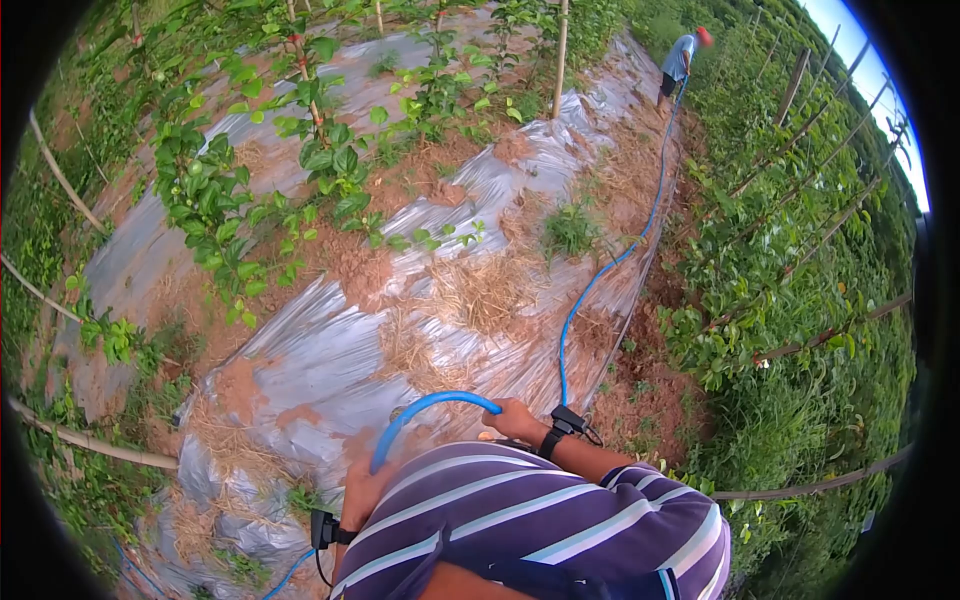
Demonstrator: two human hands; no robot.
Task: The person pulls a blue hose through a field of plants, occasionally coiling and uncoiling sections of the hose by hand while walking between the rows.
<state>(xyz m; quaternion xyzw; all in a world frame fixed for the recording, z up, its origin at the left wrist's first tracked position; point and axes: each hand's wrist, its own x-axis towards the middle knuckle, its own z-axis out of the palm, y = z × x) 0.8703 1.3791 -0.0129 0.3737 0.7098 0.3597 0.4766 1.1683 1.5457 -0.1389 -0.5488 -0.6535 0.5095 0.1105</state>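
A blue hose (pixel 440 398) bends in a short arch between my two hands. My right hand (pixel 518 420) is closed around it in front of my striped shirt, with a black device strapped at that wrist. Lower and to the left, my left hand (pixel 365 490) is wrapped round the other end of the arch, slightly blurred. A black device sits on that wrist too. Beyond my right hand the hose runs up the slope along the edge of the plastic sheeting. Another stretch of blue hose shows behind my left wrist, low in the view.
Silvery plastic sheeting (pixel 330 345) with straw (pixel 485 290) and soil covers the ground. Leafy plants on stakes (pixel 560 60) stand at the left, dense greenery and leaning poles (pixel 795 85) at the right. Farther up, another person (pixel 678 62) stands beside the hose.
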